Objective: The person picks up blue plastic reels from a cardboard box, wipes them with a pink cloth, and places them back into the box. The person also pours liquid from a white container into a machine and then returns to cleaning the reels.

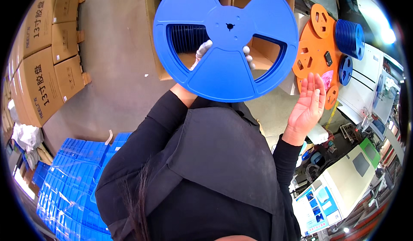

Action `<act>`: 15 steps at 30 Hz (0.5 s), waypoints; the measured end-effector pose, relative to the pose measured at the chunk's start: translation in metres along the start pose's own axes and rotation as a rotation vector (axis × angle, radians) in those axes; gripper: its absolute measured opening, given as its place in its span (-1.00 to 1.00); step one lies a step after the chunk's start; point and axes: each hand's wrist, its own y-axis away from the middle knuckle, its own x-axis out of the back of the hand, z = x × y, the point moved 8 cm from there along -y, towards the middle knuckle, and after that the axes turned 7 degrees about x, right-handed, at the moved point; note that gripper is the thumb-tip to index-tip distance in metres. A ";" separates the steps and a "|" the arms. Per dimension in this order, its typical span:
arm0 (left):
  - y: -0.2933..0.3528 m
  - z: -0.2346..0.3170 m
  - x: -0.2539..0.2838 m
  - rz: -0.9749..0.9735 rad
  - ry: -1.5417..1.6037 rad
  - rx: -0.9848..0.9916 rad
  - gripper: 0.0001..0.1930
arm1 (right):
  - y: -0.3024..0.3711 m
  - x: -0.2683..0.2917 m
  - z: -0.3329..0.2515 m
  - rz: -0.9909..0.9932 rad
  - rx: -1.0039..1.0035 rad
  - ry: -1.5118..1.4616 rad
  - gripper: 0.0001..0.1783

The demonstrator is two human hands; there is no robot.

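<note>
Factory workshop: stacked cartons (68, 81), machinery (345, 175)

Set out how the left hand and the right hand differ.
The left hand holds the large blue reel; the right hand holds nothing. The left hand is partly hidden behind that reel, while the right hand shows whole, open, palm toward the camera. The left hand's visible fingers look whitish, as if gloved; the right hand is bare. Both come from black sleeves.

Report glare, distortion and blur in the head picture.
Head view: a white glare spot burns out at upper right; pale glints streak the wrapped blue stack at lower left; cardboard boxes at left look warped by the fisheye; the large blue reel and right hand look fairly sharp.
</note>
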 end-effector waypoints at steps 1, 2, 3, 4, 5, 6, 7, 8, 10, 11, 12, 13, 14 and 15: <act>0.001 0.004 0.003 0.021 0.006 -0.018 -0.21 | 0.000 0.008 0.007 0.021 -0.034 -0.017 -0.70; 0.002 0.005 0.000 -0.006 0.037 -0.002 -0.20 | 0.001 0.013 0.014 0.036 -0.068 -0.038 -0.70; 0.001 0.008 -0.002 -0.040 0.021 0.006 -0.20 | 0.003 0.018 0.021 0.051 -0.100 -0.061 -0.70; 0.000 0.014 0.001 -0.069 0.012 0.007 -0.20 | 0.005 0.021 0.028 0.064 -0.141 -0.079 -0.70; -0.001 0.020 0.004 -0.099 0.002 0.008 -0.20 | 0.004 0.019 0.033 0.062 -0.161 -0.094 -0.70; -0.003 0.026 0.004 -0.101 0.007 -0.032 -0.21 | 0.004 0.019 0.037 0.065 -0.183 -0.103 -0.70; -0.003 0.028 0.006 -0.079 0.042 -0.013 -0.21 | 0.005 0.019 0.042 0.069 -0.206 -0.113 -0.70; -0.003 0.030 0.008 -0.059 0.077 0.005 -0.22 | 0.006 0.019 0.044 0.078 -0.215 -0.104 -0.70; 0.001 0.038 0.007 0.021 0.106 -0.010 -0.24 | 0.007 0.016 0.049 0.070 -0.242 -0.097 -0.70; 0.003 0.041 0.007 -0.005 0.088 -0.025 -0.25 | 0.007 0.014 0.051 0.065 -0.256 -0.094 -0.70; 0.002 0.046 0.008 -0.032 0.070 -0.038 -0.25 | 0.007 0.012 0.054 0.060 -0.269 -0.088 -0.70; 0.002 0.051 0.009 -0.060 0.051 -0.052 -0.26 | 0.007 0.011 0.058 0.054 -0.282 -0.081 -0.70; 0.003 0.054 0.008 -0.088 0.034 -0.047 -0.26 | 0.006 0.009 0.061 0.047 -0.295 -0.075 -0.70; 0.003 0.058 0.008 -0.113 0.016 -0.043 -0.26 | 0.006 0.006 0.065 0.037 -0.312 -0.068 -0.70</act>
